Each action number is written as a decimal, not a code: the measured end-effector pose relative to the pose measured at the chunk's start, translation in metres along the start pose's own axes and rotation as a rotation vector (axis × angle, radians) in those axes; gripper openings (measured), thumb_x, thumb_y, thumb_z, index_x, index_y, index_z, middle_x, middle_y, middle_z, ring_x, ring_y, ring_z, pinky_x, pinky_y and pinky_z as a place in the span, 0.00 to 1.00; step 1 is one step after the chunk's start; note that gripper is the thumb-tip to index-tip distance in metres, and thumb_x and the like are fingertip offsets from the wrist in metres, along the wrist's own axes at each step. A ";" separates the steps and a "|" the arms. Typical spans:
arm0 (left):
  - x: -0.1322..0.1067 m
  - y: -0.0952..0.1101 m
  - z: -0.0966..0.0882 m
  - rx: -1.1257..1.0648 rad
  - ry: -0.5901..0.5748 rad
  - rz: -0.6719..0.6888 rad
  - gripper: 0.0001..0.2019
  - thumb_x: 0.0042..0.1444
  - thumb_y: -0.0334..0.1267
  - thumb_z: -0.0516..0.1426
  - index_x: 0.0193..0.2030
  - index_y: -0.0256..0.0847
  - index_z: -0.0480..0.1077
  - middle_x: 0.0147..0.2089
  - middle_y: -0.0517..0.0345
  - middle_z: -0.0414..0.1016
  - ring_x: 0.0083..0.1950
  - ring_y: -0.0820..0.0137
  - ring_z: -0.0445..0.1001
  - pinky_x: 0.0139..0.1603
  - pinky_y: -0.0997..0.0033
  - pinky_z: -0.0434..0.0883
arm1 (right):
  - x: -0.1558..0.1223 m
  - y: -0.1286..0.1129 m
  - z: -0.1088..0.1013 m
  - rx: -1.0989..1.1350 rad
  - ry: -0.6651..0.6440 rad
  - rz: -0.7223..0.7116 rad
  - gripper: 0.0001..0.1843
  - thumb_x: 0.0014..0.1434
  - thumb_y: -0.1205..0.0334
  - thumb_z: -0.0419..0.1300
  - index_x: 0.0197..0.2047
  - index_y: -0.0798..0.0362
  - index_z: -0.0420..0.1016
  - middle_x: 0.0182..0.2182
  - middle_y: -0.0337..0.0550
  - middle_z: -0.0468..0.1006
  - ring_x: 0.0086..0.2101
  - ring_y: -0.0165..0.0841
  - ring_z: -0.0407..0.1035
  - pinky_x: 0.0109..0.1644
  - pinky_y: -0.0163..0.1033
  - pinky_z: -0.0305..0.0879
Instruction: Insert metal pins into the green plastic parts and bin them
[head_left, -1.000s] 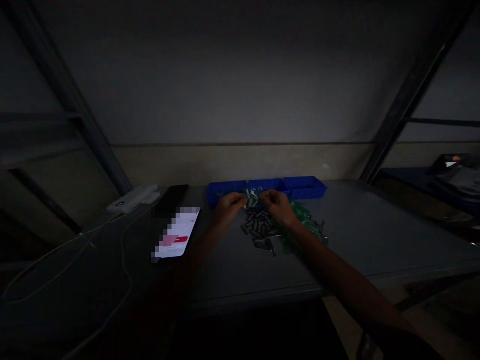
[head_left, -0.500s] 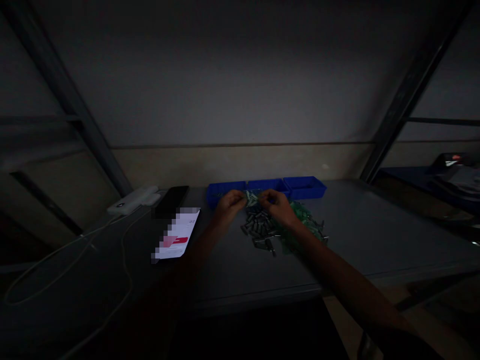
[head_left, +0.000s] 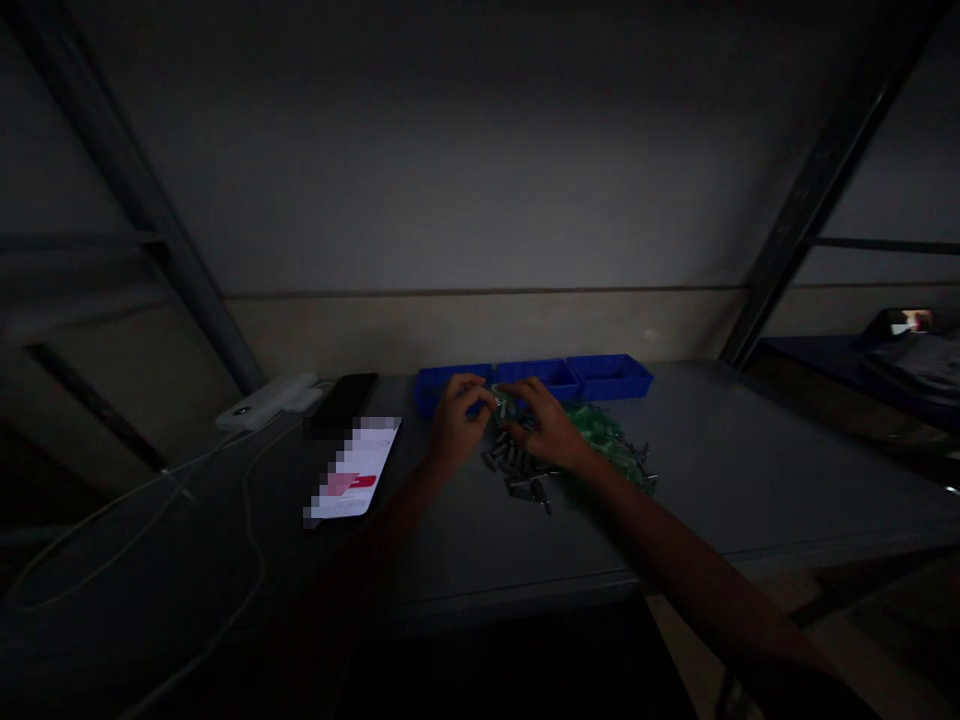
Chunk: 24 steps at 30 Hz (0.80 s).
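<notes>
One pale cable (head_left: 262, 570) loops over the near part of the grey desk (head_left: 465, 550), well to the left of the pile of metal cylinders (head_left: 514, 460). Closer to the pile, also on its left, a smartphone (head_left: 369, 465) lies face up, its bright screen showing a red bar and partly covered by blurred blocks. At the pile's near edge, a few loose metal pieces (head_left: 538, 492) lie flat on the desk. Crumpled green plastic (head_left: 600, 425) spreads just right of the pile, with more slim metal pieces poking out along its side.

Just above the far side of the pile, a small see-through packet (head_left: 502, 403) sits between both hands. The left hand (head_left: 459, 420), on the packet's side away from the green plastic, has its thumb and curled fingers brought together on the packet's edge. The right hand (head_left: 546, 425) has index finger and thumb spread around the packet's other side; whether they press on it, I cannot tell.

Beyond the pile, three blue bins stand in a row: left bin (head_left: 429, 402), partly behind the left hand, middle bin (head_left: 567, 386) and right bin (head_left: 615, 385). Far left of the pile lie a black slab (head_left: 345, 398) and a white box (head_left: 262, 403). Behind everything rises a dim wall (head_left: 487, 200).
</notes>
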<state>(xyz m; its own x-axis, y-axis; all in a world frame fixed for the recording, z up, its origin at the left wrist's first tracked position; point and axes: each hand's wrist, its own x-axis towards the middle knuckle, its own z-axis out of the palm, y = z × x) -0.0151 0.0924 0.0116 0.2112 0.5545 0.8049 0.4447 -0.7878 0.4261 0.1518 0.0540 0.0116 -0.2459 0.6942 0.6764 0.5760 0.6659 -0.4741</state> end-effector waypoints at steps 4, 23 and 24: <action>-0.001 0.002 0.000 -0.041 -0.034 -0.040 0.08 0.48 0.22 0.55 0.27 0.40 0.70 0.40 0.55 0.71 0.45 0.67 0.72 0.47 0.65 0.72 | 0.001 0.001 -0.003 -0.026 -0.009 0.037 0.18 0.48 0.69 0.59 0.45 0.53 0.69 0.40 0.46 0.70 0.42 0.38 0.66 0.49 0.45 0.65; 0.000 0.011 0.003 -0.203 -0.032 -0.369 0.10 0.48 0.27 0.57 0.38 0.41 0.67 0.38 0.57 0.75 0.40 0.70 0.74 0.40 0.70 0.70 | 0.001 -0.003 0.004 -0.104 -0.033 0.159 0.05 0.54 0.64 0.58 0.36 0.53 0.67 0.31 0.41 0.70 0.33 0.32 0.66 0.40 0.37 0.62; 0.000 0.011 0.004 -0.250 -0.026 -0.442 0.10 0.48 0.29 0.58 0.40 0.40 0.67 0.37 0.57 0.75 0.38 0.70 0.74 0.39 0.70 0.70 | 0.001 -0.002 0.003 -0.125 -0.028 0.157 0.04 0.55 0.64 0.57 0.35 0.53 0.67 0.31 0.41 0.70 0.33 0.32 0.66 0.39 0.37 0.62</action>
<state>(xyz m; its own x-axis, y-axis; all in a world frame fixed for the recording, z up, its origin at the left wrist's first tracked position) -0.0068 0.0850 0.0149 0.0724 0.8534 0.5161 0.2754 -0.5145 0.8121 0.1476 0.0541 0.0113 -0.1659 0.7954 0.5829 0.7007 0.5111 -0.4978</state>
